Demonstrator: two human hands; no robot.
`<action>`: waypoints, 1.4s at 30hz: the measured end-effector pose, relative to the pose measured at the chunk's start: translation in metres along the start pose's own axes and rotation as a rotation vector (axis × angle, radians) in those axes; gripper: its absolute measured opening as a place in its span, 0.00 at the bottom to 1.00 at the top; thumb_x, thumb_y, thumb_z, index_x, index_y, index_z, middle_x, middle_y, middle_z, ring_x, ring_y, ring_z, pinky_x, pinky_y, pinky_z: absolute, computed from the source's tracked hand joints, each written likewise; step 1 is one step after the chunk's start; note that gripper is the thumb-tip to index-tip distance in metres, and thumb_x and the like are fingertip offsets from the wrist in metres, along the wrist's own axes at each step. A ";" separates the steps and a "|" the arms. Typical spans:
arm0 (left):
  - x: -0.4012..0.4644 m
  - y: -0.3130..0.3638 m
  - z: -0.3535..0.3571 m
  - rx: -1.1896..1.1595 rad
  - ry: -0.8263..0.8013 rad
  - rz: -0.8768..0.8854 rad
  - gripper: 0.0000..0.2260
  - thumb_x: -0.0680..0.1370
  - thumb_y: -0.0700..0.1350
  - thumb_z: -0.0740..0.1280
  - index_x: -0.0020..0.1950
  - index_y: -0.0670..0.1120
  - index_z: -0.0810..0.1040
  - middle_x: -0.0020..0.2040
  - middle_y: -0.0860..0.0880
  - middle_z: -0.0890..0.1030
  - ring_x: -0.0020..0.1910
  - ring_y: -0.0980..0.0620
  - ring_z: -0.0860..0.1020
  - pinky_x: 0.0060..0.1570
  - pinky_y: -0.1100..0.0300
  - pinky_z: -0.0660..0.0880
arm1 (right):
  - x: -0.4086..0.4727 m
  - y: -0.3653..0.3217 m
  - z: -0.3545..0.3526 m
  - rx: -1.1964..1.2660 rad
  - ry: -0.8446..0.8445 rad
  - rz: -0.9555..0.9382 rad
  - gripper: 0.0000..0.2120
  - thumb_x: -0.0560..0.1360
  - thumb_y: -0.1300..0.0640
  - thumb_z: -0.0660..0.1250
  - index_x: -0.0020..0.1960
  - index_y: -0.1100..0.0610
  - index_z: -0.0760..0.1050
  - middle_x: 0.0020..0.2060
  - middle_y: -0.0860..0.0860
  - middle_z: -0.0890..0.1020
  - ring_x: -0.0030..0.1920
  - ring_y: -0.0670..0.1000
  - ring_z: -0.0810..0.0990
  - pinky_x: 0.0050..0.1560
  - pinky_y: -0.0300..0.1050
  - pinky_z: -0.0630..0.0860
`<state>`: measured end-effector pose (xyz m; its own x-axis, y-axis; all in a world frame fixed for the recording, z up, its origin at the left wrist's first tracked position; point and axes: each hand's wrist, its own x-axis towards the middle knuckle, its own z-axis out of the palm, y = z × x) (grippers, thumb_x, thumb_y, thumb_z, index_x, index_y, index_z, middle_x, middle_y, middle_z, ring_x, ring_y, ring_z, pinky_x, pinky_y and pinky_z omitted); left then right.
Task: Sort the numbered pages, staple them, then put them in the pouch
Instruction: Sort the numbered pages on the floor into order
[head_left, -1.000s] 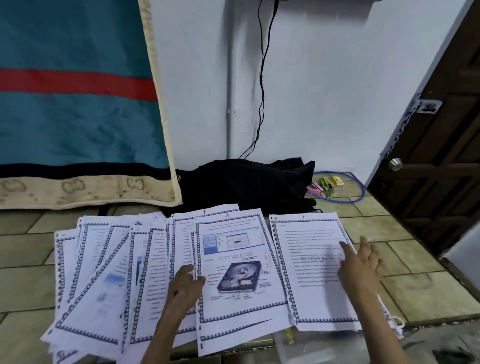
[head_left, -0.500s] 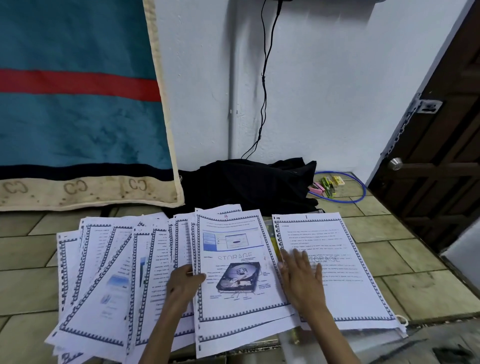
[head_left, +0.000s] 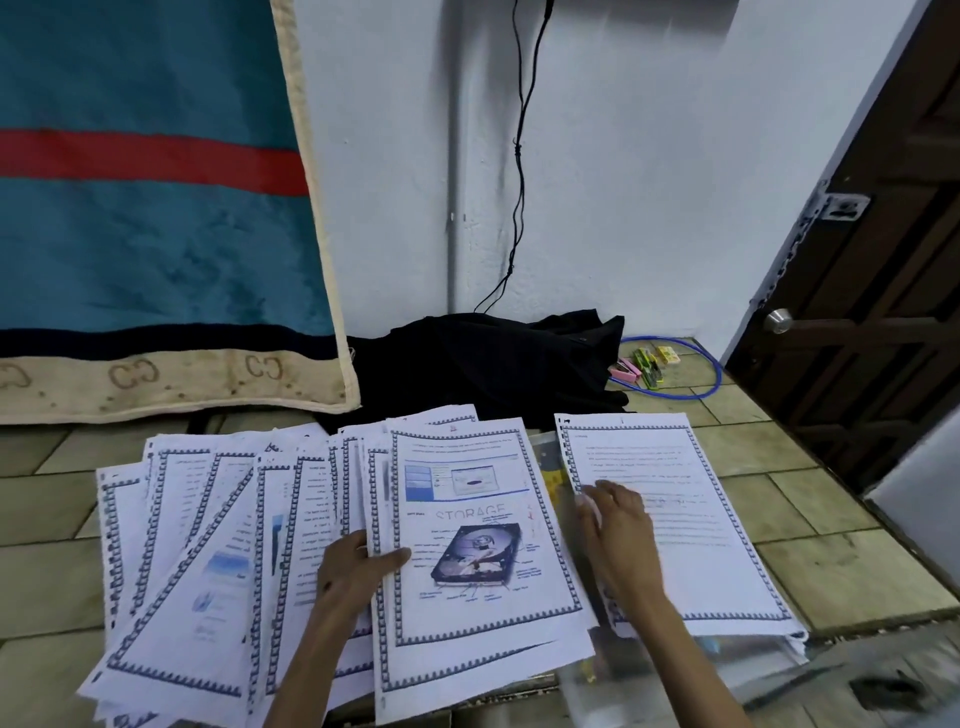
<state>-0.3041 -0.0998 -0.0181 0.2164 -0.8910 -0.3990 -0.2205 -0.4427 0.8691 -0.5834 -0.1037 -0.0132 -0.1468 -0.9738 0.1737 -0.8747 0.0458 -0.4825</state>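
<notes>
1. The left hand (head_left: 358, 571) lies on the fanned spread of pages (head_left: 208, 545), its thumb hooked over the left edge of the storage page (head_left: 478, 535), the one with the hard-drive picture, so it looks to be pinching that sheet; the fingers underneath are hidden.
2. The right hand (head_left: 618, 535) rests with fingers straight and loosely spread on the left margin of the text page (head_left: 670, 514), pressing it flat rather than gripping.
3. These sheets look light, thin and floppy. A single one will sag if lifted by a corner, and they should slide easily over each other, so I would take one by a side edge, thumb on top and fingers below, while the other hand steadies the rest.
4. Counting: two hands, one fan of overlapping bordered pages, roughly ten edges showing, though I cannot give an exact number, and one separate pile to the right topped by the text page.
5. A clear plastic pouch (head_left: 550, 467) appears to lie under and between the two groups; its outline is hard to make out.
6. Everything sits on the tiled table (head_left: 852, 561). At its far corner lie a few small coloured items (head_left: 644, 364), too small to identify or count surely.
</notes>
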 end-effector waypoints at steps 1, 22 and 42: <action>-0.002 0.002 0.001 -0.084 -0.018 -0.009 0.15 0.70 0.39 0.74 0.56 0.39 0.79 0.48 0.42 0.82 0.44 0.48 0.79 0.49 0.58 0.75 | -0.006 -0.019 0.004 0.185 0.033 -0.013 0.39 0.74 0.31 0.41 0.57 0.58 0.78 0.54 0.56 0.81 0.54 0.53 0.76 0.52 0.45 0.71; 0.002 0.003 -0.001 -0.358 -0.081 -0.175 0.15 0.72 0.34 0.71 0.58 0.33 0.77 0.48 0.39 0.82 0.44 0.43 0.80 0.51 0.51 0.76 | 0.005 -0.088 0.001 0.539 -0.162 0.080 0.23 0.74 0.72 0.55 0.62 0.54 0.75 0.45 0.50 0.80 0.42 0.51 0.78 0.37 0.30 0.71; 0.015 0.010 0.002 -0.375 -0.179 -0.174 0.12 0.77 0.37 0.64 0.61 0.37 0.76 0.46 0.46 0.82 0.49 0.44 0.79 0.57 0.48 0.74 | 0.004 -0.092 0.003 0.520 -0.205 0.187 0.20 0.74 0.61 0.67 0.24 0.55 0.69 0.23 0.62 0.75 0.24 0.46 0.67 0.23 0.34 0.62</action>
<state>-0.3048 -0.1174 -0.0160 0.0444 -0.8246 -0.5640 0.1713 -0.5499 0.8174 -0.5023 -0.1126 0.0288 -0.1394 -0.9852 -0.0993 -0.4931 0.1560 -0.8559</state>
